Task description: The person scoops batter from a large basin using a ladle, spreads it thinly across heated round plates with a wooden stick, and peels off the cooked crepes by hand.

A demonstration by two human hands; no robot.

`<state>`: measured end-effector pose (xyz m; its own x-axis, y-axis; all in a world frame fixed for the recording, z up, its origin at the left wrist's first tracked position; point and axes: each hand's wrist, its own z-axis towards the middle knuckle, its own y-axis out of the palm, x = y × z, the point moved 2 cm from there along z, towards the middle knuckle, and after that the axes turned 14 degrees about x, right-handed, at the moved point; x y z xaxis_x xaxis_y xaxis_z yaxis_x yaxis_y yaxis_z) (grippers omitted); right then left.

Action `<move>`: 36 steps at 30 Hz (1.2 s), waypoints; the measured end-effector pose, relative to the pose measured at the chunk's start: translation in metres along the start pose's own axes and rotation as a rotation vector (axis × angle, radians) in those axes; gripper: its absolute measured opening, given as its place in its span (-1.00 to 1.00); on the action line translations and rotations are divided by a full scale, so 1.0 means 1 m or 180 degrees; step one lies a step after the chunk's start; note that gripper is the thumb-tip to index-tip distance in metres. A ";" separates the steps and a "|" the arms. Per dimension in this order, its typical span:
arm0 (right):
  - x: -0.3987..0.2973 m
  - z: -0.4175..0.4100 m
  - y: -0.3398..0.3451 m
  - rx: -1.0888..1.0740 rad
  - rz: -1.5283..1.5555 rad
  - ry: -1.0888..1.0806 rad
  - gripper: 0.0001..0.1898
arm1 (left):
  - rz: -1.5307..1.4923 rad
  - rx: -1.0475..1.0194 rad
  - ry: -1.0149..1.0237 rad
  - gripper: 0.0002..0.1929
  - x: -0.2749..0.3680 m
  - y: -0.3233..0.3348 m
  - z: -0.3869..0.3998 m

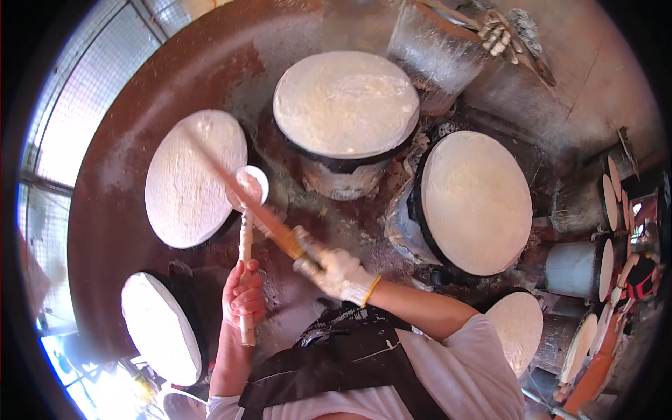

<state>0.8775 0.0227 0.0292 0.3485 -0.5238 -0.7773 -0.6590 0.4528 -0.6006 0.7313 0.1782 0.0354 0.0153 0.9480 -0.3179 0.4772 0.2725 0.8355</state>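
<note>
My bare left hand [244,294] grips the pale stick handle of a ladle [260,181]. The ladle's round white bowl holds some pale, wet-looking stuff and overlaps the right rim of a round griddle topped with a pale layer [184,194]. In a white knit glove with a yellow cuff edge, my right hand [338,273] is closed around the grip of a long, flat brown blade [262,215]. This blade crosses in front of the ladle, and its far end, blurred, is over that same griddle. Whether it touches the layer I cannot tell.
Other pale-topped round griddles stand on drum-like stoves: one ahead [346,105], one at right [475,202], one at lower left [160,328]. A glove [496,37] lies by tools at the top right. More drums [572,268] line the right, near a partly seen person [640,278].
</note>
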 end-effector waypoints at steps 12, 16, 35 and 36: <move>0.119 0.063 0.144 -0.0160 0.2626 0.2990 -0.82 | 0.0497 0.0064 0.2018 -0.81 0.009 -0.036 -0.134; 0.249 0.119 0.155 0.0623 0.2532 0.3264 -0.81 | -0.0521 -0.0051 0.1675 -0.84 0.034 -0.050 -0.129; 0.383 0.269 0.136 0.2722 0.3312 0.3860 -0.64 | -0.0137 0.1500 0.2426 -0.59 0.063 -0.049 -0.097; 0.381 0.269 0.137 0.2718 0.3319 0.3852 -0.64 | -0.0089 0.1501 0.2451 -0.59 0.064 -0.047 -0.096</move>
<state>1.0994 0.0785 -0.3996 -0.8212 0.1846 -0.5400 0.3564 0.9050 -0.2325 0.6251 0.2421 0.0187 -0.5132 0.8360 0.1943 0.7819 0.3620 0.5076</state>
